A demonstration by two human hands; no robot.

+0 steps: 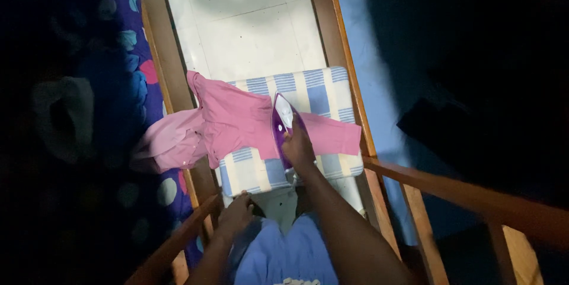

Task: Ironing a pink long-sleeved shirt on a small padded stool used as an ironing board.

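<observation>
Purple iron (283, 122) — under right hand (298, 148)

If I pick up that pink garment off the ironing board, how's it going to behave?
Probably floppy: the pink garment drapes limply over the checked board's left edge. Likely light, being thin cloth. It may drag, since the right hand presses the purple iron on it.

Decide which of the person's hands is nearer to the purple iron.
The right. The right hand grips the purple iron on the pink shirt. The left hand rests below the striped board's near edge, apart from the iron.
</observation>
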